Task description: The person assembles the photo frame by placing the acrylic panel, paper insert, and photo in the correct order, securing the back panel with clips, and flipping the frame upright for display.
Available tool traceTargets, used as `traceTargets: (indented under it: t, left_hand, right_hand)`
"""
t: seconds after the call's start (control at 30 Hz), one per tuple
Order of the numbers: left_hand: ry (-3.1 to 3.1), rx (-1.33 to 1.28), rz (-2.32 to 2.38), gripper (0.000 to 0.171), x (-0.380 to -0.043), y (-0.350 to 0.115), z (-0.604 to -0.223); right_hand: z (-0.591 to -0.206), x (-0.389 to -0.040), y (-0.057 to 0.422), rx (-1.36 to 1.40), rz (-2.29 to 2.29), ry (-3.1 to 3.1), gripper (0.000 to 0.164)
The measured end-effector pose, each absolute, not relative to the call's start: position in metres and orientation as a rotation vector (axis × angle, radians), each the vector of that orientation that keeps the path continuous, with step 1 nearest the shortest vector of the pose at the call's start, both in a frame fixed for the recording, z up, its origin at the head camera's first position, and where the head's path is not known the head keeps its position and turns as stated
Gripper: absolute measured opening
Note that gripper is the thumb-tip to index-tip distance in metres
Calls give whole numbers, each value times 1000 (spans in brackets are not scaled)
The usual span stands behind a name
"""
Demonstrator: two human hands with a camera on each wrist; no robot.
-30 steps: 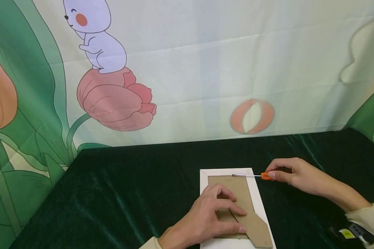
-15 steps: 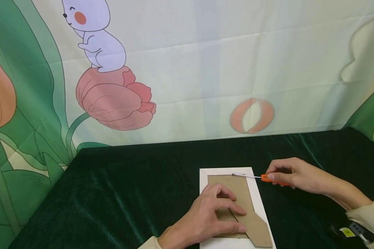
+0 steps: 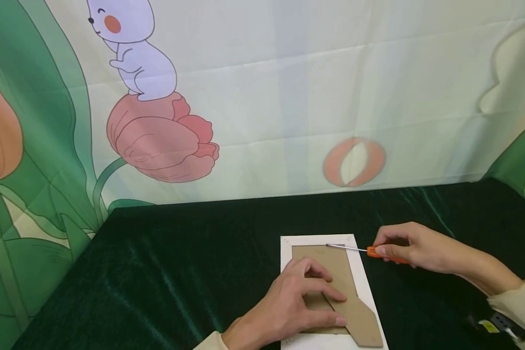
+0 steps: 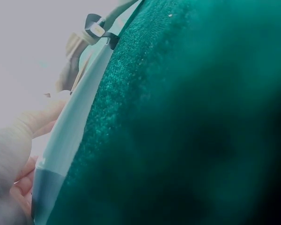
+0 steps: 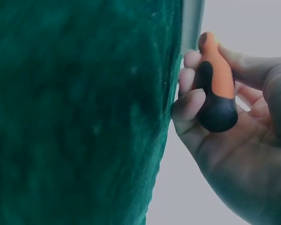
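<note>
A white picture frame [image 3: 361, 283] lies face down, its brown backing board [image 3: 339, 272] and angled stand leg [image 3: 364, 323] facing up. My left hand [image 3: 293, 301] rests on the back of it, fingers spread and gently bent over the board and stand leg. My right hand [image 3: 420, 248], off the frame's right side, grips a screwdriver [image 3: 371, 251] by its orange and black handle. Its thin metal shaft reaches left across the white border, with the tip at the board's far edge. In the right wrist view, thumb and fingers wrap the screwdriver handle [image 5: 221, 77].
Dark green velvet cloth [image 3: 179, 272] covers the table under the frame. Behind it hangs a pale curtain [image 3: 262, 112] printed with a cartoon animal and flowers. A dark wrist strap [image 3: 505, 325] shows by the right sleeve.
The screwdriver handle has tilted slightly, so more of it shows below my right hand; its tip stays at the board's far edge. My left hand has kept its place.
</note>
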State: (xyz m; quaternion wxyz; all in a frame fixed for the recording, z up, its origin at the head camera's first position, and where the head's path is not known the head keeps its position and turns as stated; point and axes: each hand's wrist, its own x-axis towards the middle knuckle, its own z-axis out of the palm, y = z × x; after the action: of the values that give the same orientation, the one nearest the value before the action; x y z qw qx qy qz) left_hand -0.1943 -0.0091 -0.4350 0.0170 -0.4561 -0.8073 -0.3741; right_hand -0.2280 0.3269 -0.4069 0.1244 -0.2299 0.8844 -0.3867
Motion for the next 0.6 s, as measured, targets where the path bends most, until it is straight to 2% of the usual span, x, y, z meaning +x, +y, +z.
traceTargets:
  t: [0.6]
  left_hand:
    - [-2544, -1414, -1194, 24, -195, -8, -432]
  right_hand:
    - [-389, -232, 321, -659, -974, 2550, 6]
